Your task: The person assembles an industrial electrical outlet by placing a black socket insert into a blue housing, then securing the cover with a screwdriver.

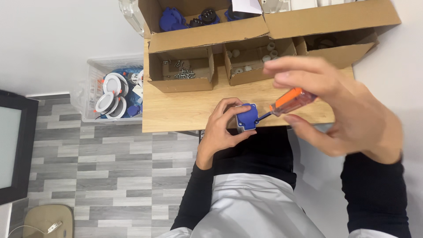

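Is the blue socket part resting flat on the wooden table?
No, the left hand holds the blue socket part at the table's front edge.

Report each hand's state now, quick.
Left hand: closed on the blue socket part.
Right hand: closed on the orange-handled screwdriver, tip at the part.

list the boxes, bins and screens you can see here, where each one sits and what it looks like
Small open cardboard box of screws: table's back left, brown.
Small open cardboard box of white parts: beside it to the right, brown.
Large cardboard box: behind them, brown, blue parts inside.
Clear plastic bin: on the floor left of the table, round white fittings inside.
Dark-framed panel: far left, possibly a screen.
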